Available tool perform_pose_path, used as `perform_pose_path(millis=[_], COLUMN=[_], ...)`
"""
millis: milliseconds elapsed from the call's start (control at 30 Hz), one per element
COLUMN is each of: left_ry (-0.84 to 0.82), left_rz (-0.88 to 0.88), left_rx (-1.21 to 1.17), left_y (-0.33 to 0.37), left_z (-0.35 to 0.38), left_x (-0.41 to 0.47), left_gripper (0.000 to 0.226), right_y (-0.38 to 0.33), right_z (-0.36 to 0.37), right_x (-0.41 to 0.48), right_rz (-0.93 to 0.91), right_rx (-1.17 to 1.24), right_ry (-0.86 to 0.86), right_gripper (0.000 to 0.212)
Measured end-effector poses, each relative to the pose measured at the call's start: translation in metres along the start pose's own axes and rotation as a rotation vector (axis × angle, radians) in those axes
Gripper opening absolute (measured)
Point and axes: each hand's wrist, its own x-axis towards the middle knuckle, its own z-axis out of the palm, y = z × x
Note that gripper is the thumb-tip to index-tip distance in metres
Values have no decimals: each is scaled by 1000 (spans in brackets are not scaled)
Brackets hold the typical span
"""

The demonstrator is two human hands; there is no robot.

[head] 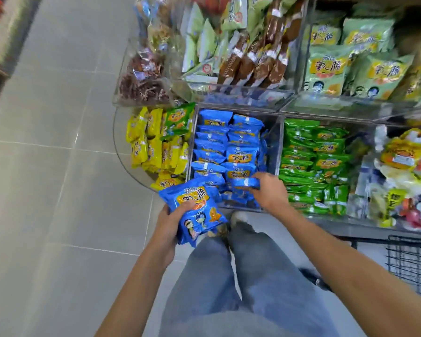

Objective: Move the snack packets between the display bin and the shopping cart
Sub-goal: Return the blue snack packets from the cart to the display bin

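**A:** Where do we stand with the packets?

**B:** Midway, we'd say. Our left hand (170, 222) grips a stack of blue packets (197, 210), thumb on top, just on the near side of the display bin (275, 147) and above the floor (58, 166).

**A:** And the other hand?

**B:** Our right hand (269, 190) is at the near end of the bin, fingers curled round one blue packet (244, 183) that lies on top of the rows.

**A:** Are we taking it out or putting it back?

**B:** We cannot tell from this alone. The bin is well stocked with blue rows to its far end, so most of the stock sits there either way.

**A:** What about the shopping cart (411, 261)?

**B:** Only a corner of its wire shows, near and to our right, well apart from both hands. We see no packets in that corner, and the rest is out of view.

**A:** So what is left?

**B:** If we are loading, the stack and this packet have yet to reach the cart. The green packets (314, 161) on the right and the yellow packets (153, 147) on the left lie untouched.
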Motion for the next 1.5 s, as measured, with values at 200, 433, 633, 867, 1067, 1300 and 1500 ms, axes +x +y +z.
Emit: perform_pose_path(millis=[200,433,633,867,1067,1300,1500], left_ry=[35,47,16,-89,72,216,226], left_rz=[-37,-59,-59,-42,48,5,9], left_rx=[-24,-63,-47,119,193,144,119], left_y=[-4,-6,-9,-11,-16,-19,-27], left_z=[-7,-1,11,26,25,7,9], left_x=[21,40,49,50,55,59,55], left_gripper=[63,56,42,59,41,33,40], right_y=[-7,-6,-18,-53,-36,4,-1], right_z=[36,77,59,14,1,7,57], right_x=[18,8,0,-42,-40,-16,-9], right_rz=[90,475,467,106,253,283,292], right_rx=[208,587,564,1037,1335,1174,1006], right_ry=[104,235,360,-358,-358,-115,-139], right_gripper=[33,38,36,34,59,40,42])
